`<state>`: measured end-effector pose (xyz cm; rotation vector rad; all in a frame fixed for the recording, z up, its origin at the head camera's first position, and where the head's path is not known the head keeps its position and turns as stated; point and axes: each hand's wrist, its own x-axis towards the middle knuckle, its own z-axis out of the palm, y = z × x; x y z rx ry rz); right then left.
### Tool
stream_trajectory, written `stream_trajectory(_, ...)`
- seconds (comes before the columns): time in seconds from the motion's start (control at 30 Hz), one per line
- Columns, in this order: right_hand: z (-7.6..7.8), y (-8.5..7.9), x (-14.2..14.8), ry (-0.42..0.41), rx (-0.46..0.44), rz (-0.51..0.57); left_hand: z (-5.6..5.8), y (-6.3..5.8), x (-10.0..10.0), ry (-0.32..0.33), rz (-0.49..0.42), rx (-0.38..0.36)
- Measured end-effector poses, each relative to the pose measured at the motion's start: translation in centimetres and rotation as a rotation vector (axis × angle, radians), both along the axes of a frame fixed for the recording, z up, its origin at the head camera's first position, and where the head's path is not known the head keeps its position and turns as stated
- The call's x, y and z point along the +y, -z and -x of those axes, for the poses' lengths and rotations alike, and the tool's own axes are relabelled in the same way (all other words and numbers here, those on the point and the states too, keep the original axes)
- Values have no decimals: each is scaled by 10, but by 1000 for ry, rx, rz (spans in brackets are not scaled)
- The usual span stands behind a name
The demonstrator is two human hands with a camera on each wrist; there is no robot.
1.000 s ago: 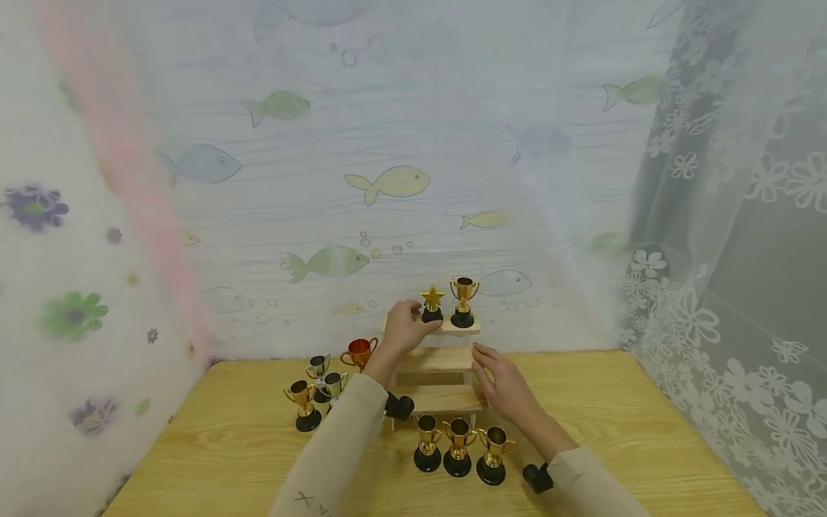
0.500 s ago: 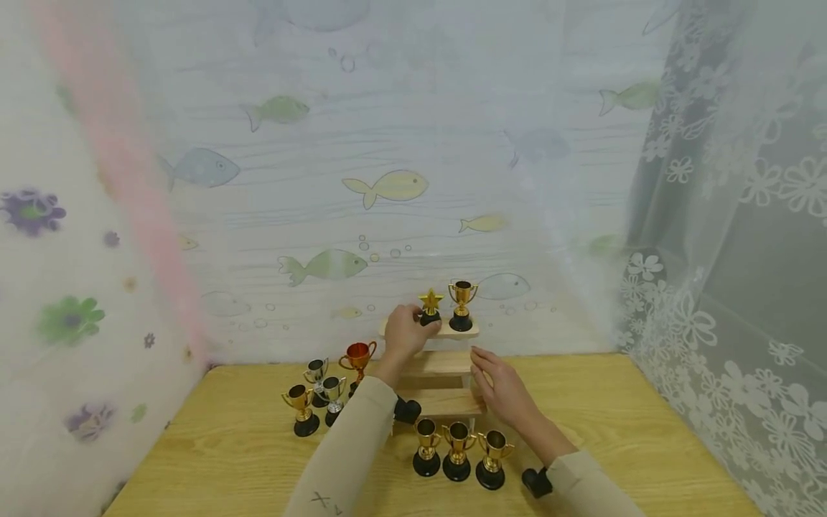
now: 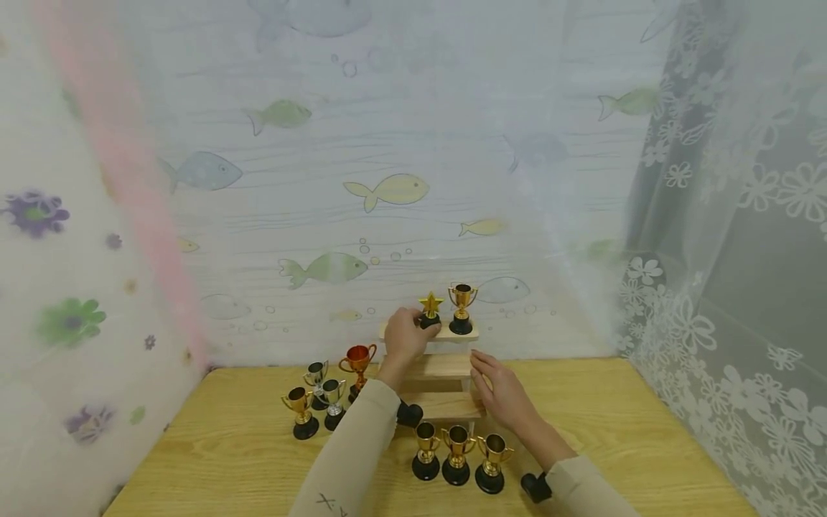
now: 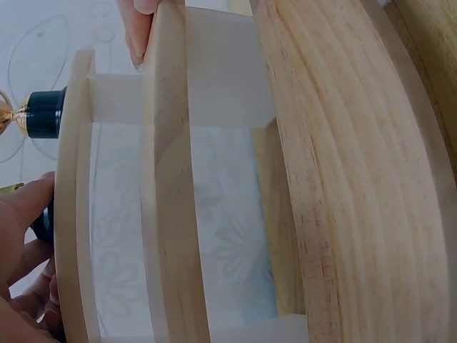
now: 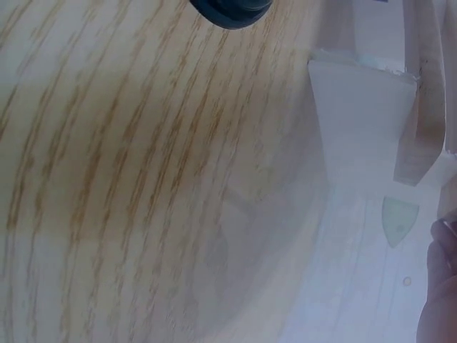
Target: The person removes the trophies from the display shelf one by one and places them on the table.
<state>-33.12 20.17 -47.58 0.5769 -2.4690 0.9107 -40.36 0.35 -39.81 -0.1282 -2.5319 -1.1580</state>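
A stepped wooden stand (image 3: 446,406) with three tiers stands at the back of the table. On its top tier, my left hand (image 3: 405,336) pinches the dark base of a gold star trophy (image 3: 431,304) between thumb and fingers. A gold cup trophy (image 3: 461,298) stands just right of it; its black base (image 4: 46,114) shows in the left wrist view. At the right end of the middle tier, the fingers of my right hand (image 3: 504,391) rest nearly straight against the edge. The right wrist view catches only part of these fingers (image 5: 443,257).
Three gold cup trophies (image 3: 457,452) stand in a row in front of the stand. To its left are a red cup (image 3: 358,359), two silver cups (image 3: 332,395) and a gold cup (image 3: 300,409). A fish-patterned curtain (image 3: 420,115) hangs behind the table (image 3: 594,445).
The head view has tilted slightly, so everything sits a little lower. Both hands keep their places at the star trophy and the stand's edge.
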Motion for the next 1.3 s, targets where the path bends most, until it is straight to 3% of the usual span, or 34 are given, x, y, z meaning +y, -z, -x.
stream_trajectory(0.47, 1, -1, 0, -11, 10, 12, -2, -2, -2, 19, -11, -15)
stream_trajectory(0.9, 0, -1, -2, -7, 33, 14, -8, -5, -13, 136, -60, -61)
stream_trajectory(1.3, -1, -2, -2, -3, 27, 17, -13, -9, -18, 204, -9, -36)
